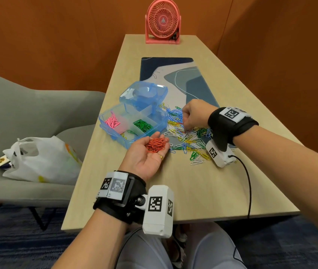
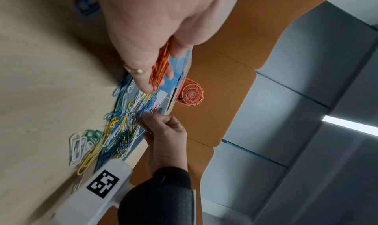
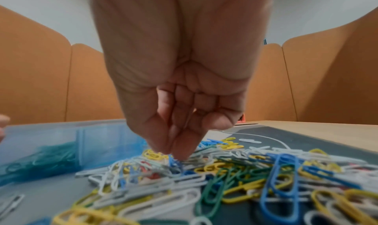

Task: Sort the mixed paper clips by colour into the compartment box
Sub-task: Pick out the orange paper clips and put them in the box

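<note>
Blue see-through plastic forms the compartment box (image 1: pixel 115 135), left of centre in the head view, with its lid (image 1: pixel 143 94) standing open behind it. One compartment holds pink clips (image 1: pixel 112 121), another green clips (image 1: pixel 142 125), and a few yellow and green ones lie in a nearer compartment.

The left hand (image 1: pixel 148 154) lies palm up just in front of the box, its fingers loosely curved as a cup around a heap of orange clips (image 1: pixel 157 145); a gold ring (image 1: pixel 161 157) sits on one finger. The right hand (image 1: pixel 192 115) hangs over the mixed pile (image 1: pixel 187 133) at centre frame. In the right wrist view its fingers (image 3: pixel 180 149) are bunched together, tips down in the pile of thin glossy wire loops; whether they pinch a clip cannot be told.

The pile of white, yellow, blue and green clips spreads across the near end of a dark patterned mat (image 1: pixel 173 78) and spills onto the pale wood-grain counter (image 1: pixel 202 191). Bare counter lies between the clips and the near edge. A round pink fan (image 1: pixel 163 21) stands at the far end, top centre.
</note>
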`<state>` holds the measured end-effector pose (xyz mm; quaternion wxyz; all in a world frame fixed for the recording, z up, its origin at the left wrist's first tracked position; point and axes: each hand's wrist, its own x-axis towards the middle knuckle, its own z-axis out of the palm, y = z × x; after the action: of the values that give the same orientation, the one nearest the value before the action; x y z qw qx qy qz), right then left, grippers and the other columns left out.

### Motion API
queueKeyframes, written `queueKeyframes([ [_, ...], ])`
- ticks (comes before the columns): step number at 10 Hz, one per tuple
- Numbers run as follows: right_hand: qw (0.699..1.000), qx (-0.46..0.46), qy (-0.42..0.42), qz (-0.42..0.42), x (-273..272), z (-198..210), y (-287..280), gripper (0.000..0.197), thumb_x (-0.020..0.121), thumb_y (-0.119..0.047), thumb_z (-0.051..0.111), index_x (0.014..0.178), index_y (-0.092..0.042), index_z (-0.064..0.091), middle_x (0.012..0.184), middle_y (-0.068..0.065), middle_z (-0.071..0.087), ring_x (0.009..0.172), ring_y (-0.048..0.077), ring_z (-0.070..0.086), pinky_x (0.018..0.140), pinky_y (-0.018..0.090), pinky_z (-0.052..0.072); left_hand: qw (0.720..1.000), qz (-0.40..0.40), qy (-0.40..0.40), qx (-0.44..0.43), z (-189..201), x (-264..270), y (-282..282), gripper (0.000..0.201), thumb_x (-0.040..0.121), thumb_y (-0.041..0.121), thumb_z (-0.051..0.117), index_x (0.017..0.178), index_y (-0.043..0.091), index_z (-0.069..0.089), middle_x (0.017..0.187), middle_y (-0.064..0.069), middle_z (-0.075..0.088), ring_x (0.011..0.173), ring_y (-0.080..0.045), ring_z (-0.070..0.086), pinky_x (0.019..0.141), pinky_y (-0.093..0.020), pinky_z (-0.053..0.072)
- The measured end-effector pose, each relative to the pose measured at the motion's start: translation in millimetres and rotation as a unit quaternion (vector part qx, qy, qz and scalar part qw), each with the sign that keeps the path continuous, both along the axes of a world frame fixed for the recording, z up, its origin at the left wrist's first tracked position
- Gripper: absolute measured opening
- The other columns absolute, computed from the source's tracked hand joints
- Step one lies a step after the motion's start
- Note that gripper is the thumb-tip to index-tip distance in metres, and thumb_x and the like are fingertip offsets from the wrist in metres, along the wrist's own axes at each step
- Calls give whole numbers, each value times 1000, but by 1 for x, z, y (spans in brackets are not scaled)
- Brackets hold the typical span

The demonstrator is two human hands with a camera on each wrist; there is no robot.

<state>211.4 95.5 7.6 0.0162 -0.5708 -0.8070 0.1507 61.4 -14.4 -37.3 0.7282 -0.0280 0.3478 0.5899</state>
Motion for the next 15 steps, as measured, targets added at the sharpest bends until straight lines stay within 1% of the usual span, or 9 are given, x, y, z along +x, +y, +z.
queueKeyframes([
  [1, 1000, 10, 5, 3, -2, 2, 0, 22, 73, -6, 71, 60, -17, 57, 76, 5, 66, 74, 19, 61, 66, 31, 52, 1000, 1, -4, 1, 1, 1, -1, 33, 101, 13, 31, 88, -5, 55, 84, -18, 56, 79, -30, 55, 96, -38, 40],
  [3, 999, -26, -36, 16, -5, -1, -4, 24, 71, -8, 77, 62, -16, 56, 71, 2, 63, 67, 17, 57, 52, 22, 43, 1000, 2, 0, -1, 1, 0, 0, 34, 101, 13, 30, 87, -4, 55, 85, -18, 55, 79, -30, 55, 95, -38, 40],
  [5, 999, -4, -42, 14, -3, -4, 1, 25, 74, -7, 72, 61, -16, 54, 75, 5, 61, 73, 20, 56, 56, 25, 44, 1000, 2, 2, -2, 1, 0, 1, 34, 101, 13, 30, 87, -5, 56, 84, -18, 56, 79, -30, 55, 94, -38, 41],
  [7, 1000, -11, -15, 6, -5, -4, -2, 26, 70, -8, 78, 60, -16, 56, 71, 2, 63, 70, 17, 57, 52, 21, 43, 1000, 0, 7, -4, 2, 0, 1, 34, 101, 14, 30, 88, -5, 56, 86, -18, 56, 81, -30, 55, 95, -38, 40],
  [10, 997, -15, -71, 6, -13, -3, -5, 27, 69, -11, 81, 61, -16, 56, 80, 6, 65, 78, 22, 61, 55, 23, 43, 1000, -1, 8, -3, 3, 1, 1, 34, 101, 14, 30, 87, -4, 56, 84, -18, 56, 79, -30, 55, 99, -37, 39],
  [12, 999, -11, -44, 3, -10, -6, -7, 22, 71, -4, 72, 61, -14, 55, 76, 9, 62, 70, 22, 55, 50, 21, 40, 1000, -4, 7, -1, 4, 2, -1, 34, 101, 14, 30, 89, -4, 55, 84, -18, 55, 80, -30, 55, 94, -37, 40],
  [13, 1000, -2, 25, -7, -4, 6, -9, 21, 70, -2, 68, 60, -15, 56, 71, 5, 64, 68, 19, 58, 55, 23, 45, 1000, -6, 12, 0, 3, 3, -1, 34, 101, 14, 30, 90, -4, 56, 85, -18, 56, 80, -30, 55, 94, -37, 40],
  [14, 996, -10, 89, 27, -4, 27, -23, 20, 70, -4, 72, 62, -17, 60, 62, -6, 60, 57, 7, 53, 50, 18, 41, 1000, -13, 14, -4, 5, 7, 0, 34, 102, 15, 30, 90, -3, 56, 86, -18, 56, 81, -30, 56, 93, -37, 41],
  [15, 991, -42, 89, 88, -14, 39, -45, 13, 72, -10, 75, 69, -19, 66, 63, -11, 61, 56, 2, 52, 53, 15, 42, 1000, -8, -16, -1, 5, 13, 2, 33, 101, 15, 30, 89, -4, 55, 86, -20, 58, 82, -29, 56, 96, -40, 41],
])
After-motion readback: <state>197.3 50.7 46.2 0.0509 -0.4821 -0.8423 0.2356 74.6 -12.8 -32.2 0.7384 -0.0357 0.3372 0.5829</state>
